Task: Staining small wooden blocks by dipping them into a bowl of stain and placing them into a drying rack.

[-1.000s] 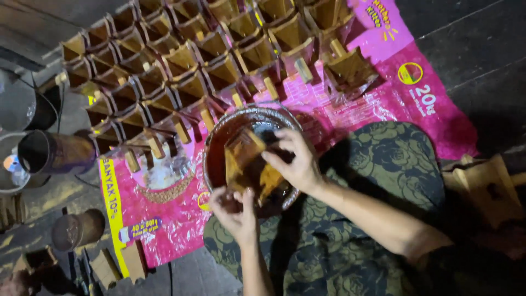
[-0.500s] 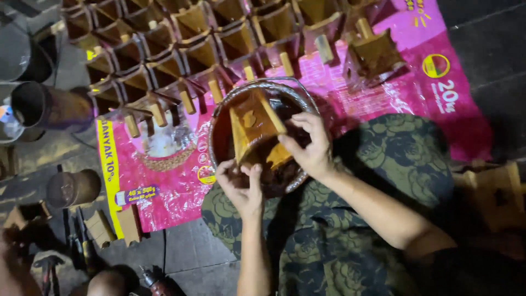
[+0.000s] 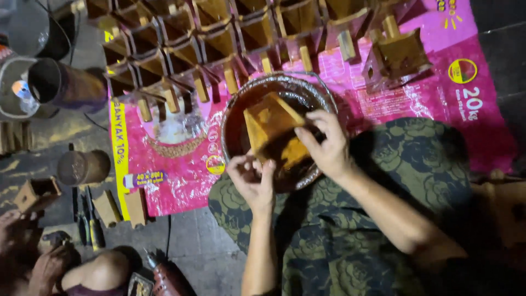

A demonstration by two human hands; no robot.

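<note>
On the pink sack [image 3: 438, 104], I see both hands clamped on a wooden piece [image 3: 272, 127], tilting it in the bowl [image 3: 233, 118] of brown stain so it gets coated: right hand [image 3: 324, 145], left hand [image 3: 253, 183].

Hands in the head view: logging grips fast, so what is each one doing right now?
Left hand: fingers curled at the bowl's near rim; hold cannot be told.
Right hand: closed on the wooden piece over the bowl.

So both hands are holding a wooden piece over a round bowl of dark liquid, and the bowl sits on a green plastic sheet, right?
Not quite: the sheet is pink, not green, as the head view shows. The rest holds: the left hand and right hand hold the wooden piece over the round bowl of dark liquid.
</note>
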